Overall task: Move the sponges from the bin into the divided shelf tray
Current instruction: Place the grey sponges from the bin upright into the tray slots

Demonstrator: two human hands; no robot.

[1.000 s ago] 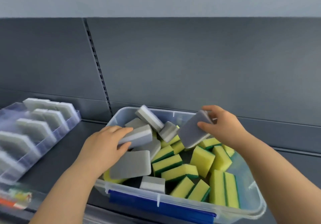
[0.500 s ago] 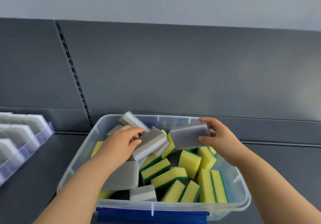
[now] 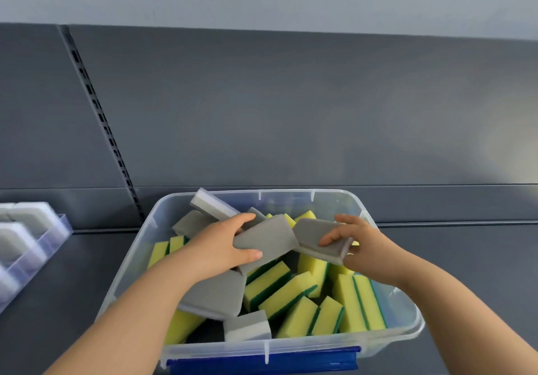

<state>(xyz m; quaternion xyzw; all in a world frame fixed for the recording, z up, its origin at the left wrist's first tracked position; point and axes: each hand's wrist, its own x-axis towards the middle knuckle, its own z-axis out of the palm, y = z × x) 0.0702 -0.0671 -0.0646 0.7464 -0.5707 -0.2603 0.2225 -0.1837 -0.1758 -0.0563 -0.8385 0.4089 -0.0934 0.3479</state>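
Tray [image 3: 58, 229] sits at the far left edge, cut off by the frame. 2 grey sponges are clear in its slots and a third is partly in view. Bin [image 3: 329, 200] is right of it, centre-near. Step looks like the pick, with both hands in the bin holding one grey each, just above the pile. The two sponges meet edge to edge or nearly; can't tell which. Left hand [image 3: 215, 246] has fingers curled over the far edge of left sponge [image 3: 267, 238], thumb clamped on its near edge. Right hand [image 3: 364, 246] has thumb on top of right sponge [image 3: 314, 235], fingers wrapped under it. Next move, my guess: lift both clear of the rim, carry left, stand them in a free slot. No free slot visible from here. Bin count is 7 grey including the two held, plus roughly 13 yellow sponges [image 3: 266, 281]; the pile hides some.
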